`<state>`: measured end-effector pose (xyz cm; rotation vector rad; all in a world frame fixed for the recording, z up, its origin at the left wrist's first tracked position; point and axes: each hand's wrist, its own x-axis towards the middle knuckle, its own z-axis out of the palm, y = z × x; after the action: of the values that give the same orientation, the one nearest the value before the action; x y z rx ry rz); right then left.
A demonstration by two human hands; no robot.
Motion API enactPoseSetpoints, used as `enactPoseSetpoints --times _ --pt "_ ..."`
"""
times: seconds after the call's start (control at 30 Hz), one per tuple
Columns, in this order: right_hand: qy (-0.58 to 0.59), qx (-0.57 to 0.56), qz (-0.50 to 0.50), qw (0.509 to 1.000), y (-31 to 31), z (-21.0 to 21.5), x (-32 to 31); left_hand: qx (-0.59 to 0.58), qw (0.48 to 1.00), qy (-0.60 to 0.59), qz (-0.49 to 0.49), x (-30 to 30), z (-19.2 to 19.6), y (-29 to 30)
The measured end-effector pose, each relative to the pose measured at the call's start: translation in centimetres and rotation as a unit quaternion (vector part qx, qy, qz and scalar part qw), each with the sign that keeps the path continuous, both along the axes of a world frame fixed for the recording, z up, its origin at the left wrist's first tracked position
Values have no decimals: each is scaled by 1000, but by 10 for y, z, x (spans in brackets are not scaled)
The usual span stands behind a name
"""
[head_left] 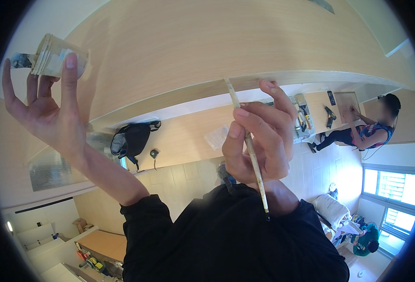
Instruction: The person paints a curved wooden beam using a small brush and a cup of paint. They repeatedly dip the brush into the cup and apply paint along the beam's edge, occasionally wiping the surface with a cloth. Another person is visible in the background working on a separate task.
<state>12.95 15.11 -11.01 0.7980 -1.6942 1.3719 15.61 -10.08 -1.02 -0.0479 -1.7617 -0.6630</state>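
Note:
My left hand (57, 115) is raised at the upper left and grips a small pale plastic tub (59, 56) between thumb and fingers. The tub is tilted, its mouth towards the left, and a grey, stained flat piece (20, 60) like a scraper blade shows at that mouth. In front of my chest, my right hand (264, 136) pinches a slim paintbrush (256, 171), its dark-tipped handle slanting down. The brush's pale tip meets the front edge of a light wood panel (170, 96); whether it touches is hard to tell. The tub's contents are hidden.
Below the panel runs a wooden surface with a black bag (131, 141), a tape measure (154, 153), a tray of tools (303, 117) and a yellow-black tool (330, 117). One person (376, 129) works at the right; another (367, 238) is lower right.

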Motion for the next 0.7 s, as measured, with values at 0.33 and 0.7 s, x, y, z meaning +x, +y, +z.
enactPoseSetpoints --times 0.33,0.7 --pt "4 52 3 999 -8 5 6 4 1000 -8 -9 0 0 -4" --pt "48 29 -45 997 10 0 -6 -8 1000 -5 9 1 0 -3"
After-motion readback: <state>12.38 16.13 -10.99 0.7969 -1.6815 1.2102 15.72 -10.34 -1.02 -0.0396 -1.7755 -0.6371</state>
